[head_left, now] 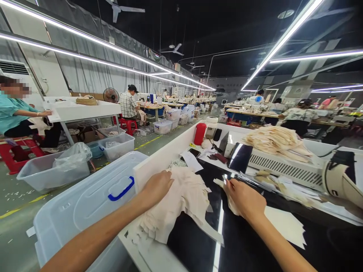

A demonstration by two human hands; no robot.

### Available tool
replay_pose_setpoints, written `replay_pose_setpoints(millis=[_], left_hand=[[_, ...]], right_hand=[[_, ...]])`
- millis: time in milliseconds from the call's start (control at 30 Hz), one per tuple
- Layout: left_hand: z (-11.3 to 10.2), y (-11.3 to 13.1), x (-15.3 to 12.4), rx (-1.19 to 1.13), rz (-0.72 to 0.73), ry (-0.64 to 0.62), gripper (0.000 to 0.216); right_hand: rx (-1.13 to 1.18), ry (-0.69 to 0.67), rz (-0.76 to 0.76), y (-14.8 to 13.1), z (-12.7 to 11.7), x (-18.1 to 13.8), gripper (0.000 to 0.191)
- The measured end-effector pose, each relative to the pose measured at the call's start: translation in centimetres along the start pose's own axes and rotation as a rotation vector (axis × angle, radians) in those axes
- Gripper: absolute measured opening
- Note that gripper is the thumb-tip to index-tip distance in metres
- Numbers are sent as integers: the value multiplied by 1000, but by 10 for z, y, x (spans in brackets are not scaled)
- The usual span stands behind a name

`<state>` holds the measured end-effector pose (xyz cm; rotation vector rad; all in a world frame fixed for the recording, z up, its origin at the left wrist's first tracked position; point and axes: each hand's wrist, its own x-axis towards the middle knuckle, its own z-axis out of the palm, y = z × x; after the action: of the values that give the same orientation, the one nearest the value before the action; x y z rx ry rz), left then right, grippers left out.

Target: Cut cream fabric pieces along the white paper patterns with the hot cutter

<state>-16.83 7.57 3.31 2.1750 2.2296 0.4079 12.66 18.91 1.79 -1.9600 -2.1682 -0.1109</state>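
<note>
A fanned pile of cream fabric pieces point(187, 189) lies across the left edge of the black glossy tabletop point(195, 241). At the pile's upper left, my left hand point(159, 187) is closed, its curled fingers gripping the fabric edges; the fingertips are partly hidden. My right hand point(246, 196) is closed over the black surface, pinching a small cream fabric piece point(219, 183) whose end sticks out past the thumb. Some of that cloth also hangs below my fingers. Just right of that wrist, flat cream pieces with zigzag edges point(286, 224) rest on the tabletop.
A white side wall point(167, 145) borders the table. Behind are a red container point(200, 133), a slotted white housing point(283, 168) carrying a heap of cream fabric point(279, 141), and paper scraps. A lidded plastic bin point(93, 204) stands on the left. Several people sit working farther off.
</note>
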Motion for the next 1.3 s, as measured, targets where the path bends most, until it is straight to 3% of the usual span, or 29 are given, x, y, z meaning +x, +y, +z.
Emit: replay_pose_setpoints(millis=[133,267,400,533,633,767,867,967,1100,1167,1300], left_hand=[[-2,2,8,-21,-37,-2,27],[2,4,18,-34,-98,3,21],[8,6,27,-71,-139,35,22],[4,8,26,-181,-106,105,18],[-8,14,18,-325,-12,177,23],[-32,34,0,-592,159,176,11],[-47,56,-17,-799,257,65,12],[-55,79,-33,-952,328,-76,18],[-55,102,-47,-1102,328,-252,19],[-52,110,-50,-1140,290,-309,18],[-42,119,-52,-1142,258,-366,24]], right_hand=[[10,9,-4,5,1,-2,54],[41,40,-114,6,5,-8,42],[75,129,-214,5,3,-20,48],[146,167,-300,6,-3,-37,45],[378,152,-341,4,-7,-55,47],[836,35,-277,-4,-21,-80,57],[1086,-52,-213,-10,-41,-97,79],[1284,-236,-195,-10,-61,-117,93],[1500,-627,-127,-7,-76,-150,79],[1562,-757,-122,-5,-78,-164,67],[1597,-706,-91,0,-79,-182,56]])
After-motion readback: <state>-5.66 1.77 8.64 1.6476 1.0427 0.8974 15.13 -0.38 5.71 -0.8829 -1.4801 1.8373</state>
